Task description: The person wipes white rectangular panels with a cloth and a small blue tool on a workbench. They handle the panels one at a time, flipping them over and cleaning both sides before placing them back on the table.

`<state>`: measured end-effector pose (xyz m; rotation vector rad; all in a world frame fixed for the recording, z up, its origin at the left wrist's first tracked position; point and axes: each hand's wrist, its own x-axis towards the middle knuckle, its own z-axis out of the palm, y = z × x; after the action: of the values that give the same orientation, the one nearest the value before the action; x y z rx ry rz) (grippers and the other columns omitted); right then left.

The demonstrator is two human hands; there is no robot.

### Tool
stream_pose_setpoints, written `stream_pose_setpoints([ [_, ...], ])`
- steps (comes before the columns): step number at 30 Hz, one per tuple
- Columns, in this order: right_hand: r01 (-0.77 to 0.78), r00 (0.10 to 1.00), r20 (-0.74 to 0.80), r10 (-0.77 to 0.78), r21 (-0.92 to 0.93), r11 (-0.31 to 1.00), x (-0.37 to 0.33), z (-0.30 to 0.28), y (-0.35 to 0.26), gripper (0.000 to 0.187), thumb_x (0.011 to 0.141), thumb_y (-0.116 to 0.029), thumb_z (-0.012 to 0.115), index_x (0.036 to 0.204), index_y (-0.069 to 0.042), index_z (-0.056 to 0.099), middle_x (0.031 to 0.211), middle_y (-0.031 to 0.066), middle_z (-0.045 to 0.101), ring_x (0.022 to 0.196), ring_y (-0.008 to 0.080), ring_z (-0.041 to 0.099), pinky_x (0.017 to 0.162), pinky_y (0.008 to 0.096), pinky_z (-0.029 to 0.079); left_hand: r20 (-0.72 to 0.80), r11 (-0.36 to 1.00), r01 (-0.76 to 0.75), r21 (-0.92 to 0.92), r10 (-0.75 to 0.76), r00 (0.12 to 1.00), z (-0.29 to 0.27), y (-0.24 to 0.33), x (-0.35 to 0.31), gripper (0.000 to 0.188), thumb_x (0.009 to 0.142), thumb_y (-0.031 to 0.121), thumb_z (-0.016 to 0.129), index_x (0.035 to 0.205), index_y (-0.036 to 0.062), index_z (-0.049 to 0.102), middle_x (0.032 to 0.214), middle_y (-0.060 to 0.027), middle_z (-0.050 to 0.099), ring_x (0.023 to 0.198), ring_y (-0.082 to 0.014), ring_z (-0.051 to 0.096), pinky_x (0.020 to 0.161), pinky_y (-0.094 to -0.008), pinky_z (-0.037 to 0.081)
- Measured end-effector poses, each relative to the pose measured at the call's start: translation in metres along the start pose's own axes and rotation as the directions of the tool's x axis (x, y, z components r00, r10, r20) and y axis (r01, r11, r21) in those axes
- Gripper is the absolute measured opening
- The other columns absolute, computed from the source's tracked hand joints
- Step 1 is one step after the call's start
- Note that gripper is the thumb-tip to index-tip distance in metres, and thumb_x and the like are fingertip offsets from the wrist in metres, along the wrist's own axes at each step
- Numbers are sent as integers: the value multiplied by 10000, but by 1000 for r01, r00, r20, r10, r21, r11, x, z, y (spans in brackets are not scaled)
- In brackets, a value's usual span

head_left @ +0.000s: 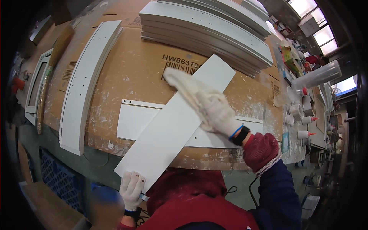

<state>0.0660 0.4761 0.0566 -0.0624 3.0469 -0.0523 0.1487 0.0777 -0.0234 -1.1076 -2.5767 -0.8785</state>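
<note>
A plain white board (pixel 165 132) lies aslant before me, its near end past the table's front edge. My left hand (pixel 132 188), in a white knit glove, grips that near end with the fingers folded over its edge. In my gloved right hand (pixel 218 112) is a cream cloth (pixel 184 84), pressed on the board's upper half and partly smeared by motion. Beneath the slanted board, a second white board (pixel 136 122) with small holes and a groove along its far edge lies crosswise on the cardboard.
Stacked white boards (pixel 207 28) stand at the back, and another stack (pixel 86 82) lies at the left. Cardboard (pixel 126 76) covers the table. Glue bottles (pixel 304 134) with red tips and a clear plastic cylinder (pixel 316 74) stand to the right. A blue plastic crate (pixel 61 174) sits below left.
</note>
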Motion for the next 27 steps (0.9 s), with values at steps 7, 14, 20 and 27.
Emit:
stream_pose_setpoints([
  [7, -544, 831, 10, 556, 225, 809, 33, 7, 140, 423, 965, -250, 406, 1369, -125, 426, 1091, 222, 615, 1027, 381, 583, 850, 455, 465, 49, 999, 43, 2, -43, 998, -1, -7, -6, 327, 848, 120, 576, 1170, 97, 625, 1224, -148, 597, 1238, -419, 489, 972, -488, 454],
  [14, -700, 674, -82, 734, 246, 670, 12, -16, 177, 419, 940, -356, 495, 1287, -128, 556, 1107, 239, 633, 1054, 406, 590, 872, 445, 472, 74, 995, 68, 71, -73, 995, -17, -18, -12, 346, 887, 150, 583, 1231, 115, 602, 1279, -150, 572, 1268, -423, 465, 961, -482, 465],
  [20, 475, 877, -71, -474, -13, 880, 24, -29, 11, 522, 859, -244, 573, 1351, -106, 465, 1153, 125, 564, 945, 274, 609, 764, 357, 529, 87, 992, 65, 110, -75, 993, -17, -24, -19, 340, 913, 151, 578, 1252, 129, 591, 1255, -154, 588, 1264, -429, 470, 986, -482, 447],
  [27, 385, 922, -103, -373, 158, 909, 44, 17, -3, 414, 929, -311, 494, 1335, -237, 473, 1337, 193, 460, 1095, 329, 590, 840, 422, 515, 82, 993, 90, 81, -97, 992, -16, -30, -23, 360, 939, 286, 574, 1270, 143, 584, 1248, -140, 598, 1261, -420, 478, 1003, -483, 433],
])
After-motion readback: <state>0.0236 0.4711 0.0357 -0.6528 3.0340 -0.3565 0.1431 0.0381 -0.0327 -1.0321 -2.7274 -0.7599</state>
